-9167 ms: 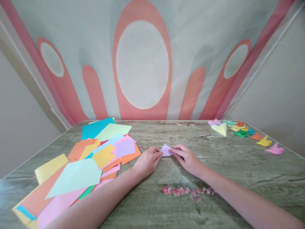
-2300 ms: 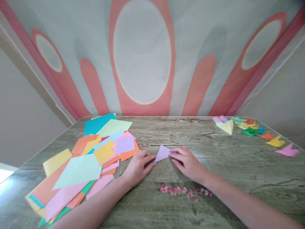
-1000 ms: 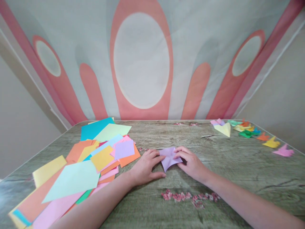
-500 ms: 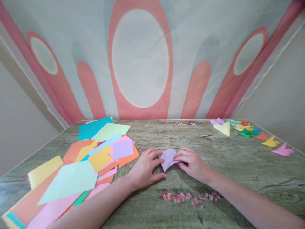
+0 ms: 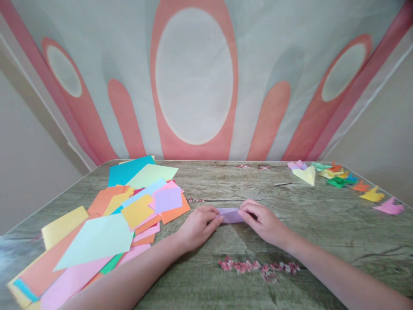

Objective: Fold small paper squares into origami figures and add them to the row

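Between my two hands is a small piece of folded purple paper point(image 5: 230, 215), now a narrow band shape held just at or above the wooden table. My left hand point(image 5: 200, 226) pinches its left end, thumb on the near side and fingers behind. At the right end, my right hand point(image 5: 260, 219) grips the paper between thumb and curled fingers. The fingertips cover both ends of the paper, so its exact folds there are hidden.
Loose coloured paper sheets point(image 5: 97, 239) lie in an overlapping pile on the left, with a purple square point(image 5: 168, 199) on top. Several folded paper figures point(image 5: 372, 194) line the right edge, beside a pale yellow folded piece point(image 5: 305, 174). A patterned backdrop point(image 5: 195, 77) rises behind the table point(image 5: 226, 181).
The purple paper went from a kite-like shape with a point towards me to a narrow horizontal band. My left thumb has closed onto it, and both hands now grip its ends.
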{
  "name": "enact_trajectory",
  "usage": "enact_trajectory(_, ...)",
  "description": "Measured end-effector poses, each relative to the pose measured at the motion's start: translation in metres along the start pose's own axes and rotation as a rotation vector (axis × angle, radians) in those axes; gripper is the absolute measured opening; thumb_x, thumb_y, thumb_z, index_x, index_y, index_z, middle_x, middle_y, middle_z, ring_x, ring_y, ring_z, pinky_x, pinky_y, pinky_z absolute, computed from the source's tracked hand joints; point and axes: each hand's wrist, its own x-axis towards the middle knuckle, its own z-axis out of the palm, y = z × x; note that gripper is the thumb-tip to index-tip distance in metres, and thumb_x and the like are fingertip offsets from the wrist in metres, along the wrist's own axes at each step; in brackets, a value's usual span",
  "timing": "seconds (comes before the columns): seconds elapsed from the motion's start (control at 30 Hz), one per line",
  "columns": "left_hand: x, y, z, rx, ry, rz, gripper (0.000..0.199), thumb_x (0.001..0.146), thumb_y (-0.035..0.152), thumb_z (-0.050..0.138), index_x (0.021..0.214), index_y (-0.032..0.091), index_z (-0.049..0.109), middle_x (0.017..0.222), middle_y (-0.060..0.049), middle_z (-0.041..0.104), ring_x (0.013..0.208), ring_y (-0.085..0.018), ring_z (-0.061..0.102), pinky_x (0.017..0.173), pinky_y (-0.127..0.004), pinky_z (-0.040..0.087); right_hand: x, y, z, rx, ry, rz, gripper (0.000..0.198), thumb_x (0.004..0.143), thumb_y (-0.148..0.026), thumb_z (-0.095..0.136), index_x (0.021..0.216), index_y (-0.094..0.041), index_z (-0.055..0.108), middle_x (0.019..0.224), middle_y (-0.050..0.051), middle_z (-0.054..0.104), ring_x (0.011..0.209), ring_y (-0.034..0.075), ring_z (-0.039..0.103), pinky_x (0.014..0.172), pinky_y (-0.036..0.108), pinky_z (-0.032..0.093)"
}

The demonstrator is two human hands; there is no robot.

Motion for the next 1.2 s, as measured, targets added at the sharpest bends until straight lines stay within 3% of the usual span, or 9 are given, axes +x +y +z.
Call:
enact_trajectory(0.1, 0.003, -0.002, 0.002, 0.01, 0.03, -0.048, 0.038, 0.092, 0.033, 0.035, 0.076, 0.016, 0.065, 0.083, -0.004, 0.064, 0.079, -0.015, 0.058, 0.074, -0.025, 0.044, 0.003, 0.007, 0.004, 0.017, 0.084, 0.028, 0.021, 0.086, -0.029, 0.048, 0.07, -0.018, 0.058, 0.09, 0.006, 0.059, 0.079, 0.016, 0.056, 0.073, 0.029, 0.044)
enact_trajectory(0.2, 0.006, -0.008, 0.006, 0.016, 0.086, -0.103, 0.029, 0.09, 0.032, 0.039, 0.108, 0.02, 0.06, 0.088, -0.003, 0.065, 0.08, -0.016, 0.058, 0.075, -0.026, 0.045, 0.008, 0.013, 0.007, 0.024, 0.092, 0.064, 0.019, 0.083, -0.026, 0.051, 0.067, -0.018, 0.057, 0.089, 0.005, 0.06, 0.077, 0.016, 0.057, 0.071, 0.029, 0.044)
enact_trajectory(0.27, 0.006, -0.011, 0.008, 0.021, 0.102, -0.122, 0.036, 0.089, 0.03, 0.042, 0.123, 0.022, 0.05, 0.086, -0.002, 0.064, 0.077, -0.015, 0.058, 0.073, -0.026, 0.046, 0.01, 0.015, 0.007, 0.025, 0.08, 0.075, 0.019, 0.082, -0.026, 0.051, 0.066, -0.018, 0.057, 0.085, 0.005, 0.061, 0.073, 0.015, 0.057, 0.066, 0.028, 0.044)
enact_trajectory(0.33, 0.006, -0.011, 0.007, 0.058, 0.109, -0.085, 0.038, 0.088, 0.028, 0.043, 0.126, 0.022, 0.046, 0.089, -0.003, 0.062, 0.079, -0.015, 0.058, 0.074, -0.027, 0.047, 0.011, 0.015, 0.007, 0.017, 0.064, 0.086, 0.018, 0.081, -0.025, 0.052, 0.066, -0.018, 0.058, 0.079, 0.003, 0.062, 0.068, 0.014, 0.056, 0.062, 0.026, 0.043)
enact_trajectory(0.47, 0.0, 0.001, 0.003, 0.298, 0.166, 0.029, 0.038, 0.086, 0.027, 0.046, 0.124, 0.023, 0.049, 0.113, -0.01, 0.052, 0.105, -0.023, 0.049, 0.089, -0.038, 0.041, 0.012, 0.013, 0.007, -0.009, 0.052, 0.121, 0.015, 0.081, -0.025, 0.052, 0.07, -0.018, 0.06, 0.071, 0.002, 0.06, 0.063, 0.014, 0.054, 0.059, 0.025, 0.042)
enact_trajectory(0.57, -0.007, 0.017, 0.004, 0.441, 0.067, 0.123, 0.037, 0.088, 0.028, 0.043, 0.125, 0.026, 0.046, 0.13, -0.007, 0.044, 0.124, -0.026, 0.034, 0.1, -0.046, 0.028, 0.012, 0.013, 0.008, -0.009, 0.046, 0.122, 0.014, 0.081, -0.025, 0.052, 0.073, -0.018, 0.062, 0.07, 0.002, 0.06, 0.062, 0.013, 0.053, 0.058, 0.025, 0.042)
enact_trajectory(0.7, -0.015, 0.026, 0.013, 0.467, -0.082, 0.151, 0.056, 0.087, 0.05, 0.037, 0.133, 0.018, 0.035, 0.14, -0.008, 0.034, 0.133, -0.024, 0.022, 0.108, -0.042, 0.017, 0.012, 0.014, 0.008, -0.009, 0.058, 0.095, 0.016, 0.081, -0.024, 0.051, 0.07, -0.018, 0.061, 0.071, 0.002, 0.06, 0.063, 0.013, 0.054, 0.059, 0.025, 0.042)
enact_trajectory(1.03, -0.019, 0.022, 0.018, 0.435, -0.172, 0.099, 0.065, 0.087, 0.057, 0.029, 0.138, 0.017, 0.026, 0.141, -0.01, 0.033, 0.131, -0.024, 0.026, 0.109, -0.042, 0.014, 0.007, 0.017, 0.012, 0.03, 0.1, 0.143, 0.011, 0.078, -0.023, 0.055, 0.087, -0.019, 0.058, 0.068, -0.001, 0.057, 0.059, 0.012, 0.054, 0.057, 0.025, 0.044)
enact_trajectory(1.2, -0.02, 0.022, 0.019, 0.429, -0.2, 0.079, 0.065, 0.088, 0.056, 0.027, 0.138, 0.016, 0.025, 0.143, -0.01, 0.029, 0.132, -0.025, 0.024, 0.109, -0.043, 0.013, 0.006, 0.017, 0.011, 0.027, 0.108, 0.057, 0.012, 0.079, -0.023, 0.054, 0.088, -0.019, 0.061, 0.083, 0.004, 0.057, 0.062, 0.012, 0.053, 0.058, 0.026, 0.045)
